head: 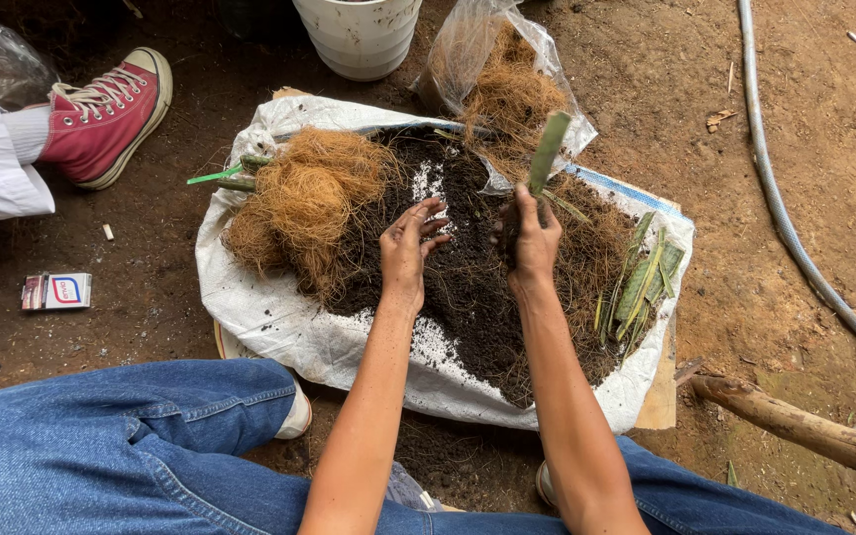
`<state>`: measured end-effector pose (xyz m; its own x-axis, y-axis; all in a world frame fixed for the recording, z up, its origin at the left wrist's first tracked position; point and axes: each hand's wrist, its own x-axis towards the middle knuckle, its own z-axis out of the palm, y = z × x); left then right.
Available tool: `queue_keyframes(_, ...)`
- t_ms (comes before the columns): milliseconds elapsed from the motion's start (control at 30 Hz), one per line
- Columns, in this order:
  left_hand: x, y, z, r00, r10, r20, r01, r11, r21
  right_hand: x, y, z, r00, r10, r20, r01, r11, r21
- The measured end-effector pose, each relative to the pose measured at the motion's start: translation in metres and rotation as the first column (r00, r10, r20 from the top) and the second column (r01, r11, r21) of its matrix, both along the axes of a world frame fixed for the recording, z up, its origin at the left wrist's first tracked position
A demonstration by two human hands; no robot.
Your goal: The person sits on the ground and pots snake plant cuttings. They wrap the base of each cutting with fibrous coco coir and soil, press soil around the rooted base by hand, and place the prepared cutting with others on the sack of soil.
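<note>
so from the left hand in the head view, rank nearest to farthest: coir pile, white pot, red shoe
From the left hand:
1. coir pile, just to its left on the white sack
2. white pot, up top past the sack
3. red shoe, far left on the dirt

Both bare forearms reached forward and slightly inward from between the knees, wrists nearly level with each other. The left hand (pixel 408 248) hovered palm-down with its fingers (pixel 432 213) loosely curled and spread, gripping nothing. The right hand (pixel 532 243) was closed in a fist, thumb side up, its back toward the camera.
</note>
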<state>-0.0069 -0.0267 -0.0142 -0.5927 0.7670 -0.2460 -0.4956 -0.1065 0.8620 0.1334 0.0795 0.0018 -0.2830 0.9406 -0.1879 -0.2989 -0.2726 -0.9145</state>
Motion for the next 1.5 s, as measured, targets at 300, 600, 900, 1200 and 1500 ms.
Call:
queue_keyframes(300,0.041,0.003,0.038,0.973,-0.2,-0.115,0.189,0.977,-0.097,-0.035,-0.045,0.041,0.754,0.054,0.655,-0.252,0.944,0.212)
queue_keyframes(600,0.004,-0.014,0.059,0.997,-0.077,-0.003,0.077,0.996,0.048,-0.022,-0.042,0.071,0.624,0.341,0.703,-0.676,0.686,0.268)
queue_keyframes(900,0.02,-0.007,0.028,0.982,-0.164,-0.092,0.169,0.984,0.051,-0.033,-0.047,0.055,0.896,0.404,0.184,-0.422,0.904,0.068)
queue_keyframes(1200,0.034,0.009,0.019,0.385,0.164,-0.908,-0.455,0.89,-0.033,-0.035,-0.046,0.021,0.894,0.4,-0.202,-0.414,0.91,-0.032)
queue_keyframes(1500,0.037,0.002,0.032,0.807,-0.061,-0.587,-0.049,0.984,-0.17,-0.037,-0.04,0.016,0.97,0.134,0.204,-0.148,0.988,0.054)
